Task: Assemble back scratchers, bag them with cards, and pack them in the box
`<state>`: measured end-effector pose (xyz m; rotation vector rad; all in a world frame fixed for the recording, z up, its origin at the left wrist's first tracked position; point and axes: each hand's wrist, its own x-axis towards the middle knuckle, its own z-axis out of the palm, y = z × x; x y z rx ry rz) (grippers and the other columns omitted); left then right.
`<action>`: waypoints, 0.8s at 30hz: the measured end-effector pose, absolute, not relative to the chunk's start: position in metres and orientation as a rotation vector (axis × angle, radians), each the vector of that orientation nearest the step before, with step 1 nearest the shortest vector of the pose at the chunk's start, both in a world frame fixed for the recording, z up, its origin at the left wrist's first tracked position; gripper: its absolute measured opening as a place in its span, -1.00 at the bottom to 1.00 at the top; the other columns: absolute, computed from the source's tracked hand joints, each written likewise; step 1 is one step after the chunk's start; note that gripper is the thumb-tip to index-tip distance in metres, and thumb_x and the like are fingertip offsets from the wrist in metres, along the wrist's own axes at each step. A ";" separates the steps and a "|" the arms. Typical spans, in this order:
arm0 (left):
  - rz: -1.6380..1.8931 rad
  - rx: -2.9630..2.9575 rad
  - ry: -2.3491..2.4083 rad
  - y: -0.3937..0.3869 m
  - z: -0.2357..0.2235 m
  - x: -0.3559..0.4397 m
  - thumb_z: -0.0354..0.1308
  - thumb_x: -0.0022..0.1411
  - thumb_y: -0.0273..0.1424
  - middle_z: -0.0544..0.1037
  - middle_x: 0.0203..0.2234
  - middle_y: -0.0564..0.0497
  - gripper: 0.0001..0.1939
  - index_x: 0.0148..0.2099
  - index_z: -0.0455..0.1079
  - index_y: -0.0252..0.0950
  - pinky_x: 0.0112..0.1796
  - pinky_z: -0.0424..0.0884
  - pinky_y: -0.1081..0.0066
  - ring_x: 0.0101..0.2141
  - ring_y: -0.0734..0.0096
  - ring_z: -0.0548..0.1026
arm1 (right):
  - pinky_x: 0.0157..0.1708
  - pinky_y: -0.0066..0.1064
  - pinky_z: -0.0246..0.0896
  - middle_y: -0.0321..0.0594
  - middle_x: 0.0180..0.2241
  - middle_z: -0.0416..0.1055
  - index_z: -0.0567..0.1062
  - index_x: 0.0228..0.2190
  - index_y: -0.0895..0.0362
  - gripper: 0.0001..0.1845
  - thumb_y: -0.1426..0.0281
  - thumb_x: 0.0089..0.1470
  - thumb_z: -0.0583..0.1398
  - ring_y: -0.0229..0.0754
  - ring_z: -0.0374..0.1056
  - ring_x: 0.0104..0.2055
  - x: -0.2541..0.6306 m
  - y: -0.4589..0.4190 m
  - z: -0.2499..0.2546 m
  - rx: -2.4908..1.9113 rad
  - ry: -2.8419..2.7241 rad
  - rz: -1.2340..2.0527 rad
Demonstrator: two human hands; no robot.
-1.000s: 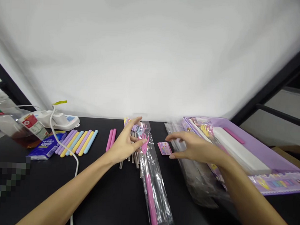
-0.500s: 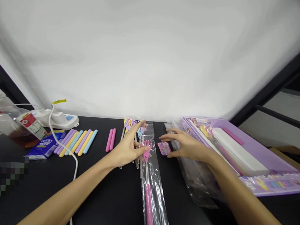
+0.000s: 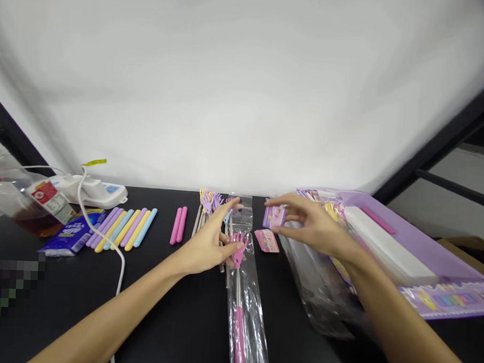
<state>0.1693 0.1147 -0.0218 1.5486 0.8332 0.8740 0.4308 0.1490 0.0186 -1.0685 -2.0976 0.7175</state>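
Note:
My left hand (image 3: pixel 210 240) pinches the hand-shaped head of a pink back scratcher (image 3: pixel 240 331) between thumb and curled fingers, its index finger stretched out. The scratcher lies in or on a long clear plastic bag (image 3: pixel 256 310); which one I cannot tell. Between the fingertips of my right hand (image 3: pixel 304 220) is a small purple printed card (image 3: pixel 274 217), lifted off the table. Just below it, a pink card (image 3: pixel 266 240) lies on the black surface. Partly hidden behind my left hand, several more back scratchers (image 3: pixel 209 201) show purple, yellow and blue heads.
Two pink tubes (image 3: pixel 178 225) and several pastel tubes (image 3: pixel 127 230) lie to the left. Beyond them are a blue packet (image 3: pixel 73 235), a white cable (image 3: pixel 121 267), a power strip (image 3: pixel 113 194) and a bottle (image 3: pixel 44 210). Clear bags (image 3: pixel 317 292) and a purple display box (image 3: pixel 411 240) occupy the right.
My right hand has closed on the purple card and raised it, uncovering the pink card. My left hand and the pink scratcher have shifted slightly downward.

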 end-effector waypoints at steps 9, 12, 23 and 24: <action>0.860 1.597 0.772 0.107 -0.021 0.175 0.27 0.26 -0.44 -0.13 0.45 -0.14 -0.04 0.45 -0.21 0.31 -0.54 0.53 0.49 -0.51 0.74 0.43 | -0.23 -0.27 0.44 -0.28 -0.37 0.57 0.42 -0.11 0.04 -0.66 0.34 0.09 0.35 -0.15 0.51 -0.32 0.404 0.135 0.038 -0.996 -1.849 0.666; 0.860 1.663 0.757 0.106 -0.023 0.175 0.26 0.27 -0.45 -0.12 0.45 -0.14 -0.02 0.45 -0.26 0.31 -0.54 0.49 0.49 -0.52 0.75 0.37 | -0.15 -0.27 0.45 -0.23 -0.25 0.60 0.51 -0.15 0.05 -0.80 0.34 0.15 0.31 -0.13 0.54 -0.21 0.401 0.138 0.037 -0.947 -1.882 0.546; 0.737 1.533 0.789 0.103 -0.025 0.176 0.31 0.27 -0.30 0.52 -0.08 -0.15 0.10 0.51 -0.46 -0.02 -0.40 0.57 0.36 -0.45 0.46 0.50 | -0.17 -0.24 0.46 -0.23 -0.23 0.63 0.53 -0.07 0.04 -0.74 0.43 0.17 0.25 -0.12 0.55 -0.20 0.399 0.141 0.035 -0.914 -1.980 0.581; 0.731 1.529 0.792 0.103 -0.026 0.175 0.31 0.27 -0.29 0.54 -0.17 -0.11 0.10 0.51 -0.47 -0.05 -0.39 0.56 0.35 -0.45 0.44 0.51 | -0.18 -0.25 0.45 -0.24 -0.26 0.63 0.51 -0.08 0.05 -0.74 0.42 0.15 0.27 -0.13 0.55 -0.21 0.398 0.141 0.035 -0.935 -1.959 0.630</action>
